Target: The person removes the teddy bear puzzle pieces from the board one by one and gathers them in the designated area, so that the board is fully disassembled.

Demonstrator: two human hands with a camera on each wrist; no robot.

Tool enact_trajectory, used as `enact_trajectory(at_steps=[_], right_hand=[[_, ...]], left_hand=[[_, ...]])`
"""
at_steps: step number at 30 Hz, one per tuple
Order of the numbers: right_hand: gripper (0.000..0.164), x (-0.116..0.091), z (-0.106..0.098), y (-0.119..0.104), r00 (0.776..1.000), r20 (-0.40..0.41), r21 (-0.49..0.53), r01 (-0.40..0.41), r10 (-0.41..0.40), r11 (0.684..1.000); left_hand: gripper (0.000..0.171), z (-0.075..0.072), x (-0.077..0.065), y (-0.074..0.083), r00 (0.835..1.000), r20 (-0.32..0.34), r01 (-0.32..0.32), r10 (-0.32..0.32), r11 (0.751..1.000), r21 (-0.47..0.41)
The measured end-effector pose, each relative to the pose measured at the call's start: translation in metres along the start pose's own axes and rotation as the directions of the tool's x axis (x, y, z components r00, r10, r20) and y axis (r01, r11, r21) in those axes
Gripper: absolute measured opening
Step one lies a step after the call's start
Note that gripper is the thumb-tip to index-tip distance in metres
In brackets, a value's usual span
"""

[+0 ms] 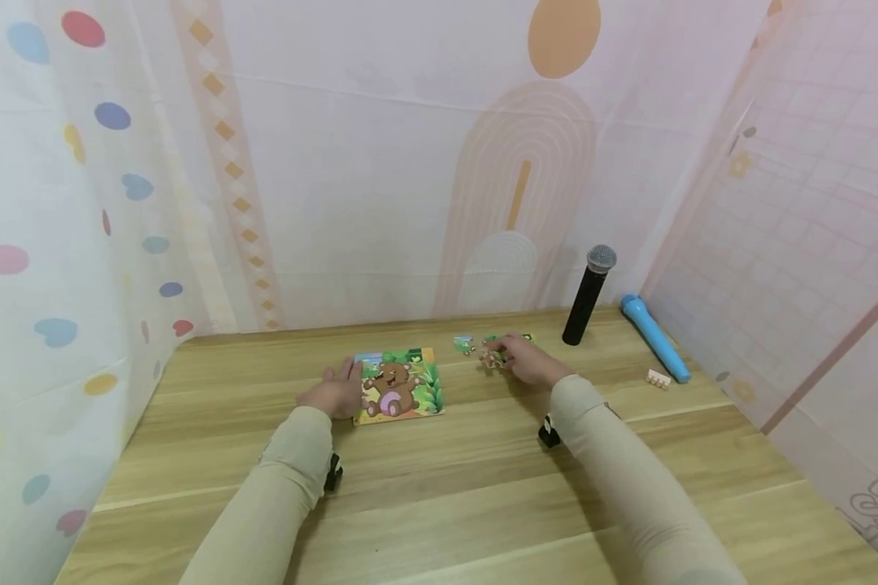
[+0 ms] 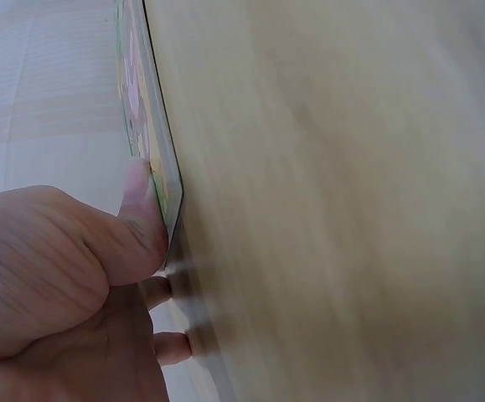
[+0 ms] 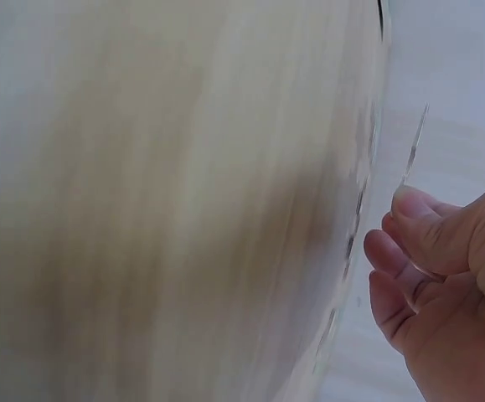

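A jigsaw puzzle board (image 1: 397, 388) with a brown bear picture lies flat on the table. My left hand (image 1: 342, 393) rests along its left edge, the thumb (image 2: 144, 201) on the board's face near a corner and other fingertips down by the tabletop. To the right of the board, my right hand (image 1: 524, 359) pinches a brown puzzle piece (image 1: 490, 358) between thumb and fingers. That thin piece (image 3: 415, 144) appears edge-on above the table in the right wrist view. Other loose pieces (image 1: 463, 344) lie just behind it, partly covered by the right hand.
A black microphone (image 1: 585, 301) stands upright at the back right of the wooden table (image 1: 439, 504). Beside it lies a blue microphone (image 1: 656, 337), with a small pale toothed block (image 1: 658, 379) close by. Patterned curtains (image 1: 351, 179) hang behind the table and at both sides.
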State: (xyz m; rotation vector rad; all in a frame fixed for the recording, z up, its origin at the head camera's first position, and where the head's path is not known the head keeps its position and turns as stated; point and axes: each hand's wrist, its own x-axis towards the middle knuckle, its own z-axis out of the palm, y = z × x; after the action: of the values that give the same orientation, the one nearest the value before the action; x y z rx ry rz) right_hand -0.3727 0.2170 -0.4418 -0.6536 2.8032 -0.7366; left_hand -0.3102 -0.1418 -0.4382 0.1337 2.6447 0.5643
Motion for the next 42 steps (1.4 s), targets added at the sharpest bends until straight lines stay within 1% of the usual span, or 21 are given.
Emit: enact_trajectory(at_steps=[5,12,16,20,24,27,32,35,39,42], right_hand=[[0.038,-0.007,-0.007,0.013,1.000,-0.012,-0.058,0.000,-0.001,0.998],[0.032,-0.017,-0.012,0.028,0.999,-0.016,-0.070,-0.034,0.033,0.997],[0.034,-0.022,-0.016,0.032,0.999,-0.016,-0.062,-0.031,0.030,0.998],[0.032,-0.026,-0.019,0.038,1.000,-0.026,-0.068,-0.017,0.015,0.998],[0.029,-0.028,-0.021,0.044,0.999,-0.032,-0.104,-0.020,0.017,0.994],[0.029,-0.030,-0.023,0.046,0.999,-0.024,-0.117,-0.031,0.028,0.993],[0.031,-0.034,-0.025,0.049,0.999,-0.010,-0.110,-0.038,0.037,0.993],[0.030,-0.034,-0.026,0.050,1.000,-0.012,-0.133,-0.030,0.028,0.991],[0.029,-0.035,-0.026,0.051,0.999,-0.021,-0.172,-0.032,0.028,0.985],[0.029,-0.036,-0.026,0.050,0.999,-0.023,-0.179,-0.050,0.046,0.983]], left_hand=[[0.078,-0.001,-0.001,-0.001,1.000,-0.001,-0.005,0.005,1.000,0.007],[0.077,0.000,0.002,-0.002,1.000,0.000,-0.012,0.012,1.000,0.004],[0.077,0.000,0.004,-0.002,1.000,0.009,-0.009,0.009,1.000,0.000],[0.078,-0.001,0.001,-0.001,1.000,0.010,-0.007,0.007,1.000,-0.029],[0.078,-0.002,0.001,-0.001,1.000,0.010,-0.005,0.005,0.999,-0.037],[0.077,-0.001,0.004,-0.002,1.000,0.013,-0.001,0.001,1.000,-0.021],[0.077,0.002,0.007,-0.004,1.000,0.006,-0.001,0.001,1.000,-0.003],[0.077,0.003,0.008,-0.005,1.000,0.004,-0.002,0.002,1.000,-0.001],[0.077,0.002,0.006,-0.004,1.000,0.012,-0.002,0.002,1.000,-0.005],[0.077,0.000,0.004,-0.002,1.000,0.015,0.001,-0.001,1.000,-0.016]])
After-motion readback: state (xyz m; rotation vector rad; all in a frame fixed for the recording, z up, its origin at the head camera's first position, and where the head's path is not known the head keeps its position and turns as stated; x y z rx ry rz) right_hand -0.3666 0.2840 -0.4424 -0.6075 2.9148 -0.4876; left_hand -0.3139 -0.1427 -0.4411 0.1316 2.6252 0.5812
